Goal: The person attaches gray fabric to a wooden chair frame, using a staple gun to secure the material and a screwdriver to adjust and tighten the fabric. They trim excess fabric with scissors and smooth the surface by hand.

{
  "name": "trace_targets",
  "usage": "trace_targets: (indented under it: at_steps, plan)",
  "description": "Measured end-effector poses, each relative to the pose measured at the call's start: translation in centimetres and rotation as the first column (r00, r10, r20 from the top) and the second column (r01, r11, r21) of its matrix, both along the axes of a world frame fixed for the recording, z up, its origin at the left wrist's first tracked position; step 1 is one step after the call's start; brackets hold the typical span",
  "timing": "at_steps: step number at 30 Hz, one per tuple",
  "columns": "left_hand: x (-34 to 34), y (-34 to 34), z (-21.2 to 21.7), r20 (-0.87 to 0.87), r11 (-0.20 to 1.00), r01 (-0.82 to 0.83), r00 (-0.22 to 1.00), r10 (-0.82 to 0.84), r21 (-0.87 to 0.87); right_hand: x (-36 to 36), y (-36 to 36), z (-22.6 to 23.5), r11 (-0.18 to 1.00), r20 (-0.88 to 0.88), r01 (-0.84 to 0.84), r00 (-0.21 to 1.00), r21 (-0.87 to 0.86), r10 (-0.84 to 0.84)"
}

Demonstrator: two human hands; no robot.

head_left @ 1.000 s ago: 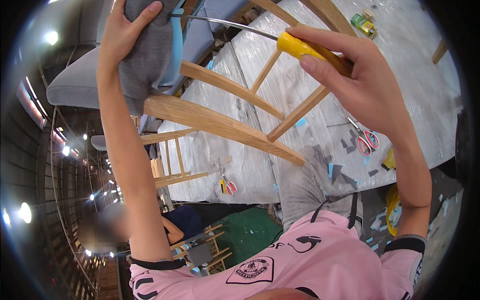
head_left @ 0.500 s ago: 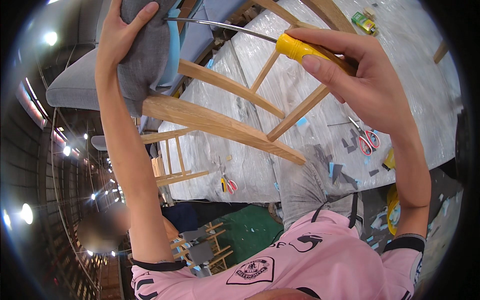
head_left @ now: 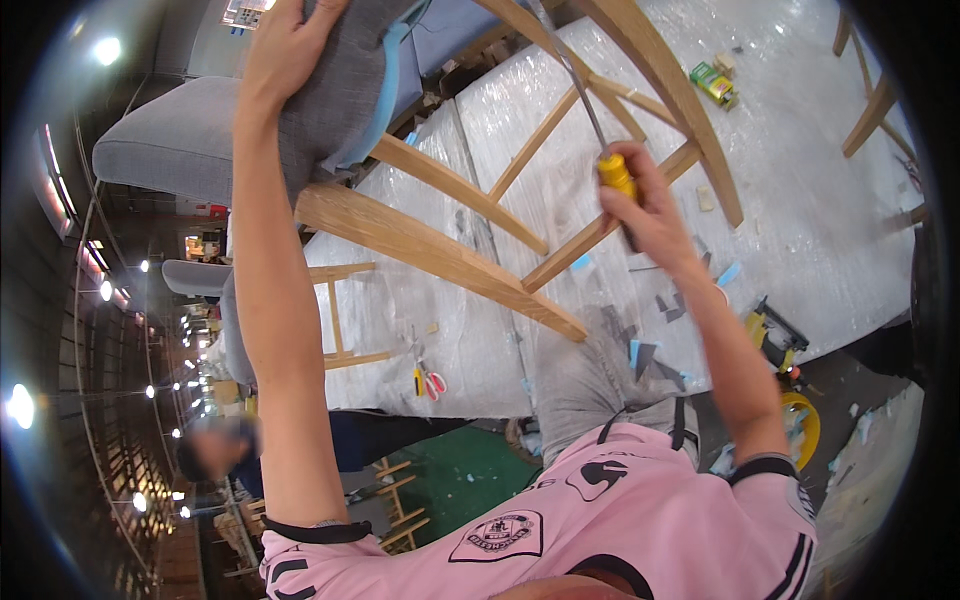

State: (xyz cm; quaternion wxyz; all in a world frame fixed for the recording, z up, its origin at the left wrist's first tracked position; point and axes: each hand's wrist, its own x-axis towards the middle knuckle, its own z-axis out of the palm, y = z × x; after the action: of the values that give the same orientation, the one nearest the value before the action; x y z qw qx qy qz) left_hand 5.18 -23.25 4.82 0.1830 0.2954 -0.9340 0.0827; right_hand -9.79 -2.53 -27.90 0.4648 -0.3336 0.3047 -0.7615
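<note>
A wooden chair (head_left: 440,260) with grey upholstery (head_left: 335,95) lies tipped in front of me, its pale legs and stretchers angled toward my lap. Light blue lining (head_left: 382,115) shows along the edge of the fabric. At the top left, my left hand (head_left: 285,50) grips the grey upholstered part, its fingertips partly cut off by the picture's edge. My right hand (head_left: 655,220) is closed around the yellow handle of a screwdriver (head_left: 615,172). Its long metal shaft points up and away past the stretchers, apart from the fabric; the tip is near the top edge.
Plastic film covers the worktable (head_left: 650,330), where red-handled scissors (head_left: 430,382), fabric scraps (head_left: 640,352) and a green-yellow box (head_left: 712,84) lie. A staple gun (head_left: 775,330) sits at the right edge, above a yellow container (head_left: 808,425). Another grey chair (head_left: 165,135) and a person (head_left: 215,445) are at left.
My right hand has drawn the screwdriver away from the fabric edge, down and nearer to me, and its shaft has swung to point upward. My left hand stays on the upholstery.
</note>
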Motion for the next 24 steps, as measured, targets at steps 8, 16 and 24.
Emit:
trace_targets:
  at_steps: [8,16,24]
  plan:
    - [-1.2,3.5,0.2,0.040,0.988,-0.091,0.994,0.097,-0.124,7.7,-11.4,15.9,0.994,0.196,-0.020,0.980,-0.108,0.041]
    - [-0.2,3.2,-0.1,-0.011,0.996,-0.016,1.000,0.015,-0.089,8.6,-13.3,15.9,0.976,0.209,-0.101,0.968,-0.196,0.142]
    - [-0.4,3.1,-0.5,0.024,0.986,-0.028,0.999,0.032,-0.166,10.2,-12.3,15.7,0.948,0.442,-0.079,0.870,-0.310,0.217]
